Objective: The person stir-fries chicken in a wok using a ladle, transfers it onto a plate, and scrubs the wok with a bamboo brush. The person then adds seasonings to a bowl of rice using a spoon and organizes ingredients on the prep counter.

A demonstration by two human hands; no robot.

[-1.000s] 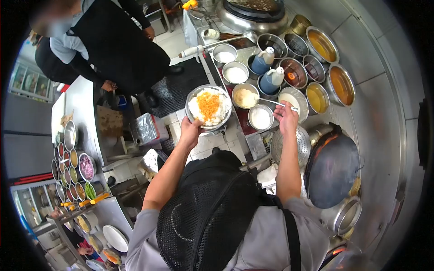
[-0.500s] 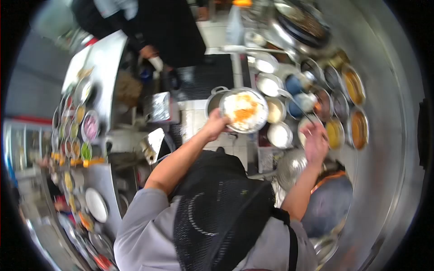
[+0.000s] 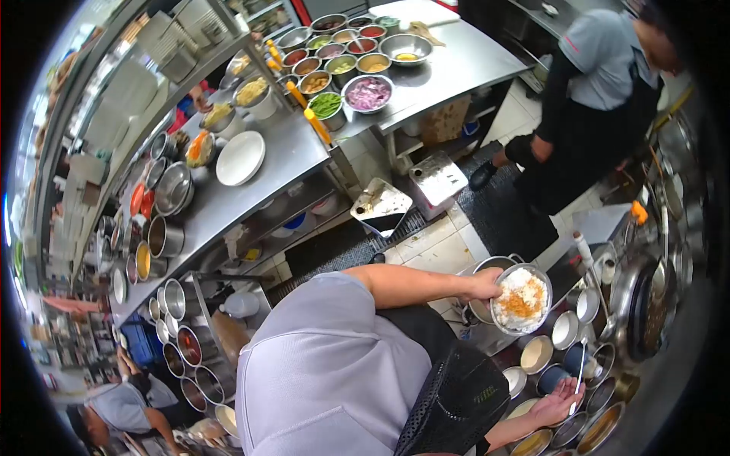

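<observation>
My left hand (image 3: 485, 284) grips the rim of a metal bowl (image 3: 521, 299) of white rice with orange bits on top. Under the bowl, a pot (image 3: 493, 264) shows in part. My right hand (image 3: 557, 401) is closed on the handle of a thin spoon (image 3: 579, 372), above the cluster of seasoning bowls. Near the spoon are a dark blue bottle (image 3: 552, 378), a bowl of beige powder (image 3: 536, 354) and a bowl of white powder (image 3: 565, 330).
A co-worker in a black apron (image 3: 593, 144) stands at the upper right. Bowls of chopped ingredients, including red onion (image 3: 368, 93), stand on a steel counter (image 3: 464, 57). A white plate (image 3: 241, 158) lies further left. Another person (image 3: 125, 406) is at the lower left. A wok (image 3: 646, 311) sits right.
The view has swung left, bringing the counters and shelves into sight. The rice bowl stays in my left hand and the spoon in my right, both now lower right in view.
</observation>
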